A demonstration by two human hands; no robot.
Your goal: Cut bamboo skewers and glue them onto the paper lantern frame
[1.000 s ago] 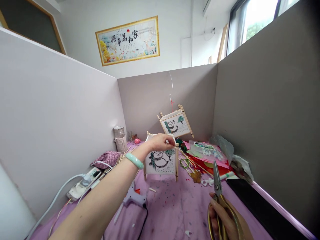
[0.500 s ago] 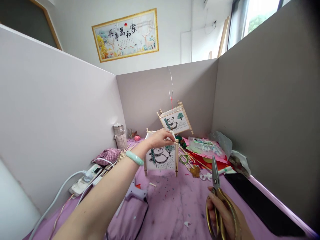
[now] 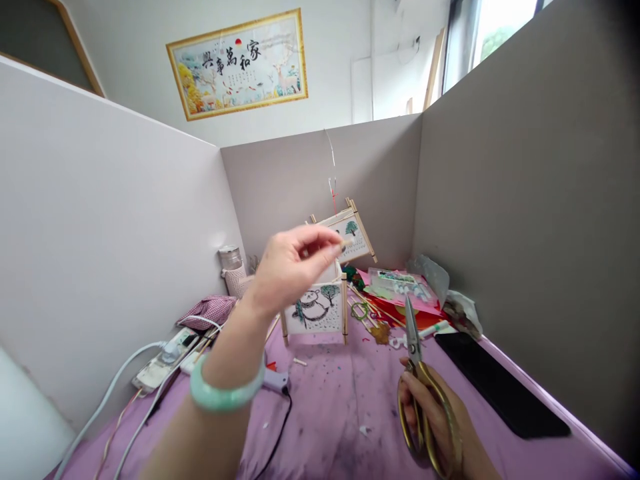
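Lifted off the standing panda lantern (image 3: 316, 312) on the purple cloth (image 3: 330, 413), the left hand (image 3: 295, 263) pinches a small pale piece (image 3: 347, 245) – hiding part of the hanging lantern (image 3: 356, 241) behind. Gold-handled scissors (image 3: 413, 333) sit grasped in the right hand (image 3: 433, 407), near a black slab (image 3: 500, 383).

the blurred left hand (image 3: 296, 268) hides part of the hanging frame (image 3: 356, 241).
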